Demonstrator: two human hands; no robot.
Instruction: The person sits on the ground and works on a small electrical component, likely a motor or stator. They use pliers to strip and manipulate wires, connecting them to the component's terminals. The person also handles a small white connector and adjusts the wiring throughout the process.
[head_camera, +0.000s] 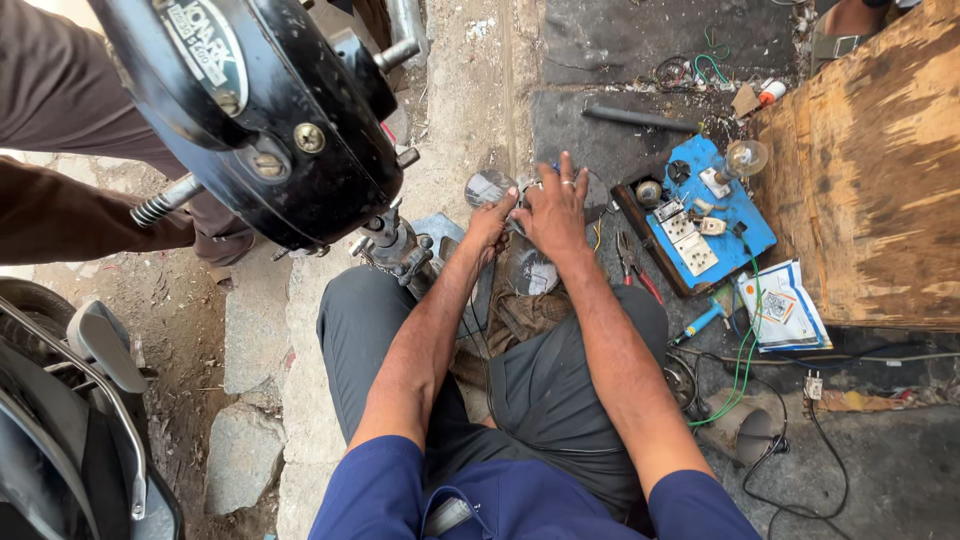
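Observation:
I sit on the ground with both arms stretched forward over my knees. My right hand (553, 210), rings on its fingers, lies fingers spread over small parts on the ground. My left hand (491, 222) is tucked just left of it, fingers curled against a small round metal part; what it grips is hidden. A round glassy disc (488, 186) lies just beyond the left hand, and another shiny disc (532, 272) sits under my right wrist. A brown rag (520, 315) lies across my lap.
A big black motor housing (265, 115) with a shaft (398, 248) hangs at upper left. A blue switchboard (705, 220) with sockets and a bulb (745, 157) lies right, beside pliers (632, 262), a screwdriver (703, 320), wires and a wooden board (868, 170). Another person's brown trouser legs (60, 150) stand left.

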